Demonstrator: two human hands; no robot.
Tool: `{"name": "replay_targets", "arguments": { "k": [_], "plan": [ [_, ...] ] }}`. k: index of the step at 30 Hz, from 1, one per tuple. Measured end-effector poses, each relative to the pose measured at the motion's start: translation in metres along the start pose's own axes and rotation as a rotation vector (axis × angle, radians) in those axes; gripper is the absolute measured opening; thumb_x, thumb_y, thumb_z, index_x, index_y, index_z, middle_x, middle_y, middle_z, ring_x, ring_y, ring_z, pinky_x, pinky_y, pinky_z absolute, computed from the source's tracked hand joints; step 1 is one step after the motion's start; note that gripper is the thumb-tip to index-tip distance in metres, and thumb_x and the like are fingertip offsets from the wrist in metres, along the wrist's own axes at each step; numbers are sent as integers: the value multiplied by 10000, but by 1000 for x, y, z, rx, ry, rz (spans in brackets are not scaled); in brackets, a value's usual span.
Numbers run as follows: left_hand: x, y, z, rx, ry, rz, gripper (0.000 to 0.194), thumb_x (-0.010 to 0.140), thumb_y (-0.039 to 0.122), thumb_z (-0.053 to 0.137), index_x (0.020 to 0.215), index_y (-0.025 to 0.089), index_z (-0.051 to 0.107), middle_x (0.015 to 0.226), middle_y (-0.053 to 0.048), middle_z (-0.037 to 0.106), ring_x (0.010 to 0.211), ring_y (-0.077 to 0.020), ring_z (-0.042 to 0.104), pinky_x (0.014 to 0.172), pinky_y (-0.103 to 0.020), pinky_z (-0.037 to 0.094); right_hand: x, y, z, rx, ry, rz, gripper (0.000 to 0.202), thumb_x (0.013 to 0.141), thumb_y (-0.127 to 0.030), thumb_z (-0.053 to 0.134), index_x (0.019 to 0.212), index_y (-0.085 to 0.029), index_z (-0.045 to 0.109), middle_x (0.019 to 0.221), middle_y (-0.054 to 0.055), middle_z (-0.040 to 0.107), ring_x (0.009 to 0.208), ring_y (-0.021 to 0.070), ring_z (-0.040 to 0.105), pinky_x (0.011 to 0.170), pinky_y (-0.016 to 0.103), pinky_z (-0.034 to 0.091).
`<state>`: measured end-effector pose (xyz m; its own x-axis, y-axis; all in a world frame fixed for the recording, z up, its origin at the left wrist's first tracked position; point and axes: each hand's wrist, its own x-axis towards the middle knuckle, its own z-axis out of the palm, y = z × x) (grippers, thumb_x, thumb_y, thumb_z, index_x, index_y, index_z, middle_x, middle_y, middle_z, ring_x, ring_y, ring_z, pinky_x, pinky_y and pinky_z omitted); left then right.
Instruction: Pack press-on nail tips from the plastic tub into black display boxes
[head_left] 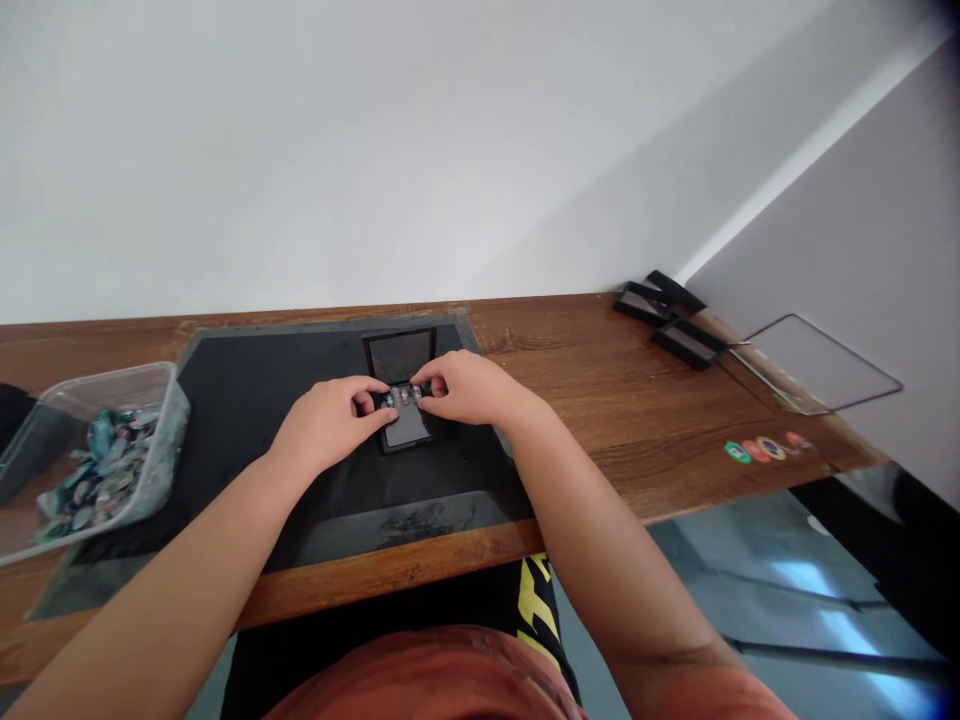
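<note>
A small black case (407,430) lies with its lid raised on the dark mat (247,400). Across its tray sits a row of several small shiny pieces (404,396). My left hand (330,420) is at the left end of the row, thumb and forefinger bent around the end piece. At the right end, my right hand (465,388) pinches in the same way around another small piece. The fingertips partly cover the end pieces, whose exact shape is too small to tell.
A clear plastic tub (169,440) of small greenish and pale pieces stands at the left. Several black cases (688,342) lie at the back right, near a thin metal frame (847,348). Round stickers (757,450) are on the wooden table (585,400) at the right.
</note>
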<state>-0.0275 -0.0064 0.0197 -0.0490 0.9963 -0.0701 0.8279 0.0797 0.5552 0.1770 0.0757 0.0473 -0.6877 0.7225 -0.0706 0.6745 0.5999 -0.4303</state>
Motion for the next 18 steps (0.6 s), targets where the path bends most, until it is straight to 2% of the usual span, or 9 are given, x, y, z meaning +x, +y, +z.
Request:
{"name": "replay_targets", "arguments": {
  "k": [9, 18],
  "plan": [
    [1, -1, 0, -3, 8, 10, 404, 816, 572, 668, 1059, 265, 766, 799, -20, 733, 670, -198, 617, 586, -296, 383, -1, -2, -1, -12, -2, 22, 364, 821, -286, 714, 1169, -199, 778, 867, 13, 770, 713, 145, 629, 631, 273, 399],
    [0, 0, 2, 22, 20, 20, 392, 840, 559, 631, 1055, 257, 759, 754, -15, 717, 651, -197, 611, 570, -291, 361, 0, -1, 1, -26, 12, 5, 251, 814, -272, 715, 1048, -211, 781, 859, 17, 761, 714, 145, 622, 621, 272, 376]
  ]
}}
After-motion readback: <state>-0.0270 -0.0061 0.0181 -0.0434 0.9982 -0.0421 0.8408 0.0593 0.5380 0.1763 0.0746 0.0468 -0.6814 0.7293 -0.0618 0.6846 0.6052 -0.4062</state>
